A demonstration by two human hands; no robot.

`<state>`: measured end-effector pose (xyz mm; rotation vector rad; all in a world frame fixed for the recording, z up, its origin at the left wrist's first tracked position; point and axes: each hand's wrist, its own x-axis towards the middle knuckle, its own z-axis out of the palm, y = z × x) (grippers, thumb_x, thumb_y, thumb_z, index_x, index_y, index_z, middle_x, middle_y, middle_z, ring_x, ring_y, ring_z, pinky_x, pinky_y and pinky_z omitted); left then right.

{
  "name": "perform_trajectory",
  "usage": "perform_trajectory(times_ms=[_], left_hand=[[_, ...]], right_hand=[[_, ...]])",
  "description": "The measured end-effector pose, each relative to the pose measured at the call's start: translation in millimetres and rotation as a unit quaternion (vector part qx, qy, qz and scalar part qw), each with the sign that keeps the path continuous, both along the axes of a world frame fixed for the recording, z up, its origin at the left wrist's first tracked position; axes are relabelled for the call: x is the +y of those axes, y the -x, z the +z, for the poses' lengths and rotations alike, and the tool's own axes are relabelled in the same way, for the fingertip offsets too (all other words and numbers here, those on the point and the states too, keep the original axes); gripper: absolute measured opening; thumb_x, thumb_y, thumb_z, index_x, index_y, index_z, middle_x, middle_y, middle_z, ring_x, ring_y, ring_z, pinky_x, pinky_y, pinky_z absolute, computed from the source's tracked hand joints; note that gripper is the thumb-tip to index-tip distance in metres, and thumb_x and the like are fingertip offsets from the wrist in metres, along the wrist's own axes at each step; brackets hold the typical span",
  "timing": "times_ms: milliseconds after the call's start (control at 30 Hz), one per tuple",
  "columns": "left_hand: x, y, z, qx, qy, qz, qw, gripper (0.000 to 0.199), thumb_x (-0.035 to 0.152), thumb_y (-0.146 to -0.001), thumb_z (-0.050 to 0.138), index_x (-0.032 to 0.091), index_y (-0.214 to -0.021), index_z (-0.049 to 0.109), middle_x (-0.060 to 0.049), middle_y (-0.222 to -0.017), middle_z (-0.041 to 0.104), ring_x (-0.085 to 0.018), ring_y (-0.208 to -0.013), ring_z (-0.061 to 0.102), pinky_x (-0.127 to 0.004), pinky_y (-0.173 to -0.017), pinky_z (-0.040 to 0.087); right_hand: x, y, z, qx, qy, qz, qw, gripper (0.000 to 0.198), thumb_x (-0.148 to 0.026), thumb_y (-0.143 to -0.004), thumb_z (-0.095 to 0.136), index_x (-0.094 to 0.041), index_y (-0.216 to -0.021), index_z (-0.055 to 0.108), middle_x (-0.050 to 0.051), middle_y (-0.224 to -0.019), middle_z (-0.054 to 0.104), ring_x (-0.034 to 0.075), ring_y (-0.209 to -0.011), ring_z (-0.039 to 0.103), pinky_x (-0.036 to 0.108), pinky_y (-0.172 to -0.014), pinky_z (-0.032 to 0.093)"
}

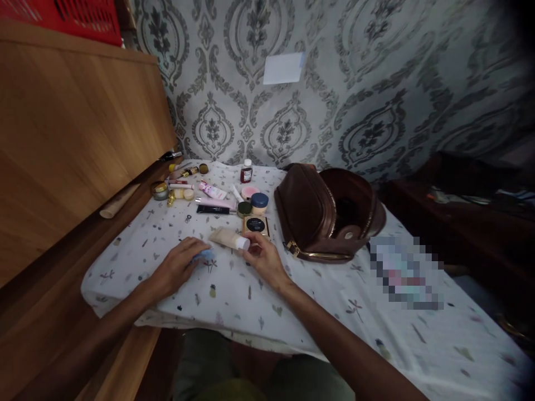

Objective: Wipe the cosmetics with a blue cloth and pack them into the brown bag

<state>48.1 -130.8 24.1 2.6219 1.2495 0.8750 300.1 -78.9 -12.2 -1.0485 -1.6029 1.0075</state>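
One cloth-covered tabletop [234, 301] bearing an open brown bag [304, 214]; left of the bag, the right hand [265, 262], thumb and fingers pinching a tube by its cap; the left hand [175, 267], fingers bent and close together, gripping a blue piece; the beige tube [224, 238], between both hands, near a black-and-gold compact [256, 224]; the crumpled blue piece [204, 254], partly hidden; the tube's white cap [242, 243]

No text can be read: print on the bottle [246, 175], above centre, and compact [256, 224], mid-frame, is too small.
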Motion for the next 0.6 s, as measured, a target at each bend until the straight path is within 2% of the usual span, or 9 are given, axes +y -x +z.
perform_trajectory(times_ms=[67,133,267,367,467,600], left_hand=[[6.6,-23.2,5.0,-0.034,-0.042,0.034,0.998,0.034,0.023,-0.101,0.041,0.021,-0.133,0.051,-0.012,-0.125,0.06,-0.022,-0.119,0.057,-0.04,-0.101,0.051],[16.5,-51.8,5.3,-0.027,-0.063,0.032,0.997,0.037,0.025,-0.102,0.038,0.019,-0.138,0.048,-0.013,-0.132,0.058,-0.024,-0.125,0.054,-0.043,-0.107,0.047],[39.2,-88.8,-11.5,0.04,-0.086,-0.008,0.995,0.038,0.029,-0.102,0.04,0.015,-0.135,0.052,-0.015,-0.128,0.062,-0.026,-0.119,0.058,-0.048,-0.104,0.047],[52.6,-82.8,-25.3,0.068,-0.077,0.008,0.995,0.033,0.026,-0.101,0.041,0.015,-0.126,0.06,-0.014,-0.121,0.067,-0.025,-0.116,0.059,-0.046,-0.103,0.047],[61.6,-60.4,-28.0,0.086,-0.071,0.037,0.993,0.031,0.025,-0.101,0.041,0.016,-0.12,0.063,-0.012,-0.119,0.068,-0.025,-0.12,0.056,-0.044,-0.102,0.047],[68.7,-33.7,-24.9,0.096,-0.041,0.094,0.99,0.031,0.023,-0.102,0.038,0.015,-0.112,0.066,-0.011,-0.109,0.069,-0.023,-0.106,0.059,-0.041,-0.093,0.05]], right_hand=[[-1.1,0.5,-0.3,-0.009,-0.009,0.008,1.0,0.029,-0.029,-0.074,0.065,-0.019,-0.1,0.063,0.004,-0.096,0.067,0.015,-0.072,0.059,0.029,-0.067,0.052],[-1.8,0.6,-2.1,-0.024,-0.011,0.011,1.0,0.031,-0.027,-0.072,0.066,-0.019,-0.101,0.062,0.002,-0.088,0.067,0.015,-0.069,0.059,0.03,-0.066,0.052],[-1.2,-0.7,-7.8,-0.045,-0.02,-0.007,0.999,0.043,-0.022,-0.071,0.065,-0.019,-0.113,0.054,0.001,-0.087,0.067,0.017,-0.072,0.062,0.032,-0.07,0.054],[0.2,-1.5,-12.9,-0.041,-0.015,-0.009,0.999,0.055,-0.022,-0.072,0.066,-0.02,-0.123,0.046,0.003,-0.093,0.068,0.016,-0.07,0.063,0.03,-0.067,0.054],[0.7,-1.4,-16.5,-0.038,-0.012,0.005,0.999,0.06,-0.022,-0.071,0.068,-0.02,-0.126,0.044,0.004,-0.098,0.068,0.014,-0.067,0.062,0.029,-0.065,0.054],[-0.9,-0.5,-16.5,-0.042,-0.022,0.006,0.999,0.048,-0.022,-0.074,0.067,-0.02,-0.12,0.052,0.006,-0.102,0.069,0.015,-0.071,0.063,0.03,-0.069,0.054]])
